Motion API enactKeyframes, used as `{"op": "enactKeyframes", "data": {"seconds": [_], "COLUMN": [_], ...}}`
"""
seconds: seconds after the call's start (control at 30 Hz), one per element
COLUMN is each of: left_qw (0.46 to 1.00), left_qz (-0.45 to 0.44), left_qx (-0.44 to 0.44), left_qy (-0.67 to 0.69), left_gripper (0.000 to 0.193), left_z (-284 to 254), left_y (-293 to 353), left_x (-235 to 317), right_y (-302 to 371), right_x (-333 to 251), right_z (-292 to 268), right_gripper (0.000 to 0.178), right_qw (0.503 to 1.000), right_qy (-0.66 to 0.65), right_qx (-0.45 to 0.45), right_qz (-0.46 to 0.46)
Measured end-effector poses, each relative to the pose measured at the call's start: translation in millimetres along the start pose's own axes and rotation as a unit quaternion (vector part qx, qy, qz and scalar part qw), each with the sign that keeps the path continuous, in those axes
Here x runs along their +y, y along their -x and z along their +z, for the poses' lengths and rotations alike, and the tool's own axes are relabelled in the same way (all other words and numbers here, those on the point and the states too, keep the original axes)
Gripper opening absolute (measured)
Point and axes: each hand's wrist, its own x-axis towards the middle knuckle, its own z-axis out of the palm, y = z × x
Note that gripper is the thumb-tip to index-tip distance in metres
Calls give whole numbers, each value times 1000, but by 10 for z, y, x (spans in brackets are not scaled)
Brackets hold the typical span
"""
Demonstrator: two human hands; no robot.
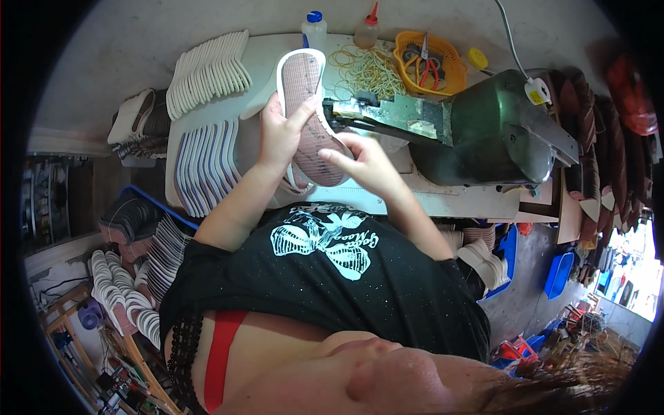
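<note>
A shoe sole (312, 135) with a brownish, grid-patterned face and a white rim stands tilted above the table in front of me. My left hand (282, 135) grips its left edge, thumb lying across the patterned face. On the opposite edge, my right hand (363, 162) is closed around the lower part with its thumb on the face. Just right of the sole is the narrow arm of a green machine (408, 117); whether they touch I cannot tell. A pale curved edge (296, 185) shows below the sole, mostly hidden.
Stacked white soles (207, 72) and striped soles (206, 166) line the table's left side. Behind lie rubber bands (366, 72), a yellow basket (449, 66) with scissors and pliers, a blue-capped bottle (315, 33) and a red-tipped bottle (366, 33). The machine's bulky body fills the right.
</note>
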Motion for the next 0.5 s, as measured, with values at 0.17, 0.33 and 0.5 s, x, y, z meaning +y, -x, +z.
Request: {"op": "enactKeyframes", "data": {"seconds": [0.17, 0.33, 0.5], "left_qw": [986, 978, 953], "left_qz": [-117, -80, -49], "left_qx": [-73, -76, -57], "left_qy": [-92, -176, -293], "left_gripper": [27, 30, 36], "left_z": [-86, -88, -10], "left_y": [-260, -490, -605], "left_x": [-65, -414, -579], "right_y": [122, 103, 146], "right_x": [205, 179, 227], "right_z": [-30, -88, -178], "right_gripper": [23, 24, 23], "right_qw": [999, 988, 980], "right_qy": [-32, -124, -158], "right_qx": [24, 79, 109], "right_qz": [33, 37, 53]}}
